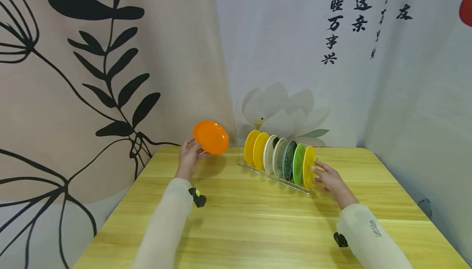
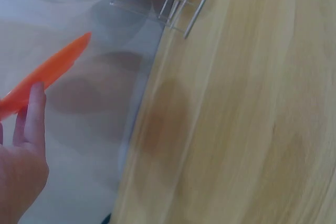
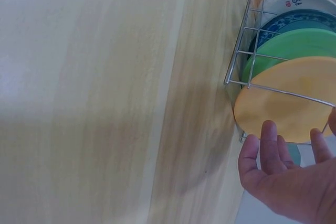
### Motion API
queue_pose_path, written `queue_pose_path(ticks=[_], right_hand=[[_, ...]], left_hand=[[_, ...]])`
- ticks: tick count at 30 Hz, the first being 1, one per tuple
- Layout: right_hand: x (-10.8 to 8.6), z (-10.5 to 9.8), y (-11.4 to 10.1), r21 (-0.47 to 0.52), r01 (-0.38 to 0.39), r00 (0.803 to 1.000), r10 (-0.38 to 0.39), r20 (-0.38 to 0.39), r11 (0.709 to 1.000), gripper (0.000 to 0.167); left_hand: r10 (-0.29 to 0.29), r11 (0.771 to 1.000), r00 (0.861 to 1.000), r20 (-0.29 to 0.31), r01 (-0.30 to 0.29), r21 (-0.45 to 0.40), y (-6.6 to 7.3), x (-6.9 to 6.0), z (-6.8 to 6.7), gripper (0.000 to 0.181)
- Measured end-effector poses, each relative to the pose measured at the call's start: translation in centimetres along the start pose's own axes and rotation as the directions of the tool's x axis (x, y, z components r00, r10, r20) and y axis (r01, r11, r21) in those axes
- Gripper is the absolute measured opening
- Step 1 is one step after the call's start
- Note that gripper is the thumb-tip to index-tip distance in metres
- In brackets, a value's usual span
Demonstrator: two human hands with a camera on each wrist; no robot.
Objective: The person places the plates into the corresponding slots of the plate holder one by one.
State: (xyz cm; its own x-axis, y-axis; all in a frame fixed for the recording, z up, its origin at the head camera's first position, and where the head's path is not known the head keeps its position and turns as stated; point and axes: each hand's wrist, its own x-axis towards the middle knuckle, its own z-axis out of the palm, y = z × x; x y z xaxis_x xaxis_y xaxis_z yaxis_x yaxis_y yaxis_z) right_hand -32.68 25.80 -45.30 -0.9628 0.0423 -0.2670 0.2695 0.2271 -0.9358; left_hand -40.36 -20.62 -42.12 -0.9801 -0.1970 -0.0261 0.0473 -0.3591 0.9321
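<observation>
An orange plate (image 1: pixel 211 137) is held up by its edge in my left hand (image 1: pixel 189 158), thumb on its face, above the back left of the table. In the left wrist view the plate (image 2: pixel 47 77) appears nearly edge-on above the fingers. A wire dish rack (image 1: pixel 274 177) holds several upright plates. My right hand (image 1: pixel 331 179) is at the rack's right end, beside the yellow end plate (image 1: pixel 309 166). Its fingers are spread and gently bent in the right wrist view, around nothing; whether they touch the plate or rack I cannot tell.
Next to the end plate stand a green plate (image 1: pixel 299 164) and a dark patterned plate (image 1: pixel 289 161), then pale ones and a yellow plate (image 1: pixel 251 148) at the left end. The wooden table (image 1: pixel 258 224) meets a printed curtain (image 1: pixel 184 76) at its back edge.
</observation>
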Motion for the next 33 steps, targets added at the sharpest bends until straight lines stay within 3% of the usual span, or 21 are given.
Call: queue_pose_path(ticks=[4, 19, 24, 33], right_hand=[[0.1, -0.2, 0.1, -0.012, 0.001, 1.000, -0.001, 0.002, 1.000, 0.065], [0.0, -0.4, 0.0, -0.021, -0.010, 1.000, 0.010, 0.008, 1.000, 0.064], [0.0, -0.5, 0.0, -0.029, -0.009, 1.000, 0.009, 0.009, 1.000, 0.064], [0.0, -0.2, 0.1, -0.029, -0.009, 1.000, 0.009, 0.006, 1.000, 0.065]], left_hand=[[0.020, 1.000, 1.000, 0.016, -0.021, 0.006, -0.2, 0.2, 1.3, 0.048], [0.010, 1.000, 1.000, 0.029, -0.010, 0.006, -0.8, 0.9, 4.8, 0.047], [0.025, 1.000, 0.997, 0.068, -0.026, 0.005, -1.1, 0.7, 5.9, 0.046], [0.063, 0.998, 0.996, 0.060, -0.064, 0.025, -2.8, 1.4, 7.1, 0.041]])
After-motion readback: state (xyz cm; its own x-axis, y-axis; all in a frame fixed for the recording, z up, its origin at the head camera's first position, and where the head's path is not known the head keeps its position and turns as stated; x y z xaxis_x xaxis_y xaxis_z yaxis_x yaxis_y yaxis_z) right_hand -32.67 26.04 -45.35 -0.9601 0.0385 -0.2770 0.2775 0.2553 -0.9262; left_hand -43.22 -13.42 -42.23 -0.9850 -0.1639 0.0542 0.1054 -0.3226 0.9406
